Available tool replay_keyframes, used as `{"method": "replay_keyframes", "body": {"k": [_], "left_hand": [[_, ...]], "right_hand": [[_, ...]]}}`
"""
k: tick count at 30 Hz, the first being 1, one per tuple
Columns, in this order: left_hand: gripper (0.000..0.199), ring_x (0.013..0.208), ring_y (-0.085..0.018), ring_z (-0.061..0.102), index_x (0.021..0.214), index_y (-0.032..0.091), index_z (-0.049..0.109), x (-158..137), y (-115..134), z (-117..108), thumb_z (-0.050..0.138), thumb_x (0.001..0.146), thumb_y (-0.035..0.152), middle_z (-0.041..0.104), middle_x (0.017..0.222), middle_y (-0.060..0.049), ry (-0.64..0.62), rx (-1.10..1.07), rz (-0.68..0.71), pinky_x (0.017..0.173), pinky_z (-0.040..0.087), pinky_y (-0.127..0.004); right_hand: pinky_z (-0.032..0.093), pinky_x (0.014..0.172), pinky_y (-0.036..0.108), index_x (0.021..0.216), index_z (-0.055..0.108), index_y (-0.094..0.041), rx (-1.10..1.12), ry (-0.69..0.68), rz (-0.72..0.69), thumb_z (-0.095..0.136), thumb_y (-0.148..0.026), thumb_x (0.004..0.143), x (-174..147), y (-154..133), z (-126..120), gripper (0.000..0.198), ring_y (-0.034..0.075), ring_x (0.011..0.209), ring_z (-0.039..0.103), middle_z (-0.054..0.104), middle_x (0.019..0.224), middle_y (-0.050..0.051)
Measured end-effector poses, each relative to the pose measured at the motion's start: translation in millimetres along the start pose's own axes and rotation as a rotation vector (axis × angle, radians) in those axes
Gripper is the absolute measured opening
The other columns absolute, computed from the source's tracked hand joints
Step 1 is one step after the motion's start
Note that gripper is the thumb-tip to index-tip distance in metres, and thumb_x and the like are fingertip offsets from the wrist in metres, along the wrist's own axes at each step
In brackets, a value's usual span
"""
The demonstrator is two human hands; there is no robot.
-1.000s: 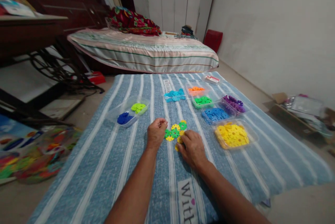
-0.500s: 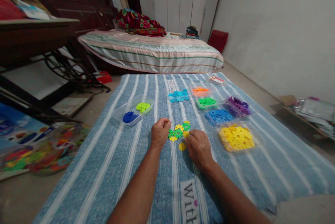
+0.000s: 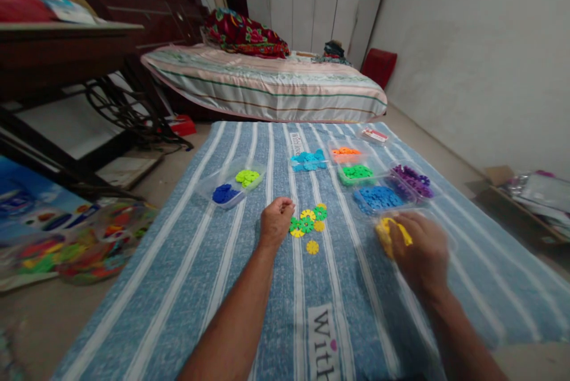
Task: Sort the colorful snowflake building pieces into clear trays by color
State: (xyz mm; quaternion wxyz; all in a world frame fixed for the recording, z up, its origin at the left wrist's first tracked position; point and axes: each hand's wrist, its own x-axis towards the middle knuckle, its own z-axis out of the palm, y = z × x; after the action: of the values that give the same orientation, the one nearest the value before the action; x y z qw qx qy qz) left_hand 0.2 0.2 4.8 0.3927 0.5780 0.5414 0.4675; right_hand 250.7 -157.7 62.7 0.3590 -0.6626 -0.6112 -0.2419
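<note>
My left hand (image 3: 276,222) rests on the striped cloth with its fingers curled together. Whatever they may pinch is hidden. Right beside it lies a joined piece of green notched discs (image 3: 306,225) and yellow notched discs (image 3: 307,215). A single yellow disc (image 3: 312,247) sits apart on the cloth, just nearer to me. My right hand (image 3: 421,250), blurred by motion, reaches into the clear box of yellow discs (image 3: 383,237). Its fingertips are among the discs, some of which stand tilted against them. The hand covers much of that box, and its grip is unclear.
Behind the right hand stand boxes of blue discs (image 3: 377,199), purple discs (image 3: 413,180), green discs (image 3: 357,172) and orange discs (image 3: 346,151). Light-blue discs (image 3: 309,159) lie farther back. At left, a clear box (image 3: 240,194) holds dark-blue and lime discs. A bed (image 3: 267,87) stands beyond.
My right hand has moved right, from beside the joined discs into the box of yellow discs. My left hand has stayed by the joined discs. The view has shifted slightly.
</note>
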Motion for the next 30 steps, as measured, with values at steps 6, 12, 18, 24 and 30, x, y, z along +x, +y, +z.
{"method": "replay_keyframes", "body": {"k": [6,12,18,24,30], "left_hand": [[0.014,0.068,-0.016,0.065,0.079,0.021,0.063,0,-1,0,0.060,0.070,0.033,0.067,0.072,0.000,-0.009,0.020,0.012,0.064,0.050,-0.025],[0.014,0.068,-0.015,0.064,0.080,0.021,0.063,1,-4,-1,0.059,0.071,0.031,0.067,0.071,0.000,-0.002,0.033,0.020,0.064,0.049,-0.025],[0.014,0.070,-0.016,0.065,0.079,0.022,0.063,2,-6,0,0.059,0.071,0.032,0.068,0.072,0.000,0.000,0.049,0.021,0.066,0.050,-0.025],[0.013,0.069,-0.016,0.065,0.079,0.022,0.063,2,-7,1,0.060,0.071,0.031,0.068,0.072,0.000,0.010,0.030,0.021,0.065,0.050,-0.025],[0.017,0.066,-0.016,0.064,0.079,0.020,0.064,2,-1,1,0.061,0.069,0.034,0.068,0.071,0.000,-0.006,-0.004,0.007,0.062,0.050,-0.025]], "right_hand": [[0.046,0.084,0.037,0.086,0.063,-0.020,0.249,-0.349,-0.138,0.056,-0.024,0.086,-19,-83,38,0.008,0.024,0.097,0.056,0.064,0.095,0.009],[0.044,0.089,0.041,0.086,0.064,-0.018,0.179,-0.586,-0.069,0.068,-0.030,0.080,-21,-113,62,0.014,0.028,0.104,0.051,0.062,0.098,0.010],[0.042,0.095,0.043,0.086,0.064,-0.017,0.271,-0.455,-0.061,0.066,-0.025,0.081,-36,-107,68,0.009,0.029,0.115,0.047,0.060,0.110,0.013],[0.042,0.094,0.041,0.082,0.062,-0.018,0.381,-0.400,-0.080,0.061,-0.021,0.082,-34,-99,74,0.003,0.027,0.110,0.051,0.062,0.106,0.011],[0.044,0.084,0.034,0.073,0.059,-0.019,0.395,-0.392,-0.074,0.056,-0.018,0.085,-22,-91,72,0.013,0.021,0.090,0.056,0.062,0.085,0.007]]}}
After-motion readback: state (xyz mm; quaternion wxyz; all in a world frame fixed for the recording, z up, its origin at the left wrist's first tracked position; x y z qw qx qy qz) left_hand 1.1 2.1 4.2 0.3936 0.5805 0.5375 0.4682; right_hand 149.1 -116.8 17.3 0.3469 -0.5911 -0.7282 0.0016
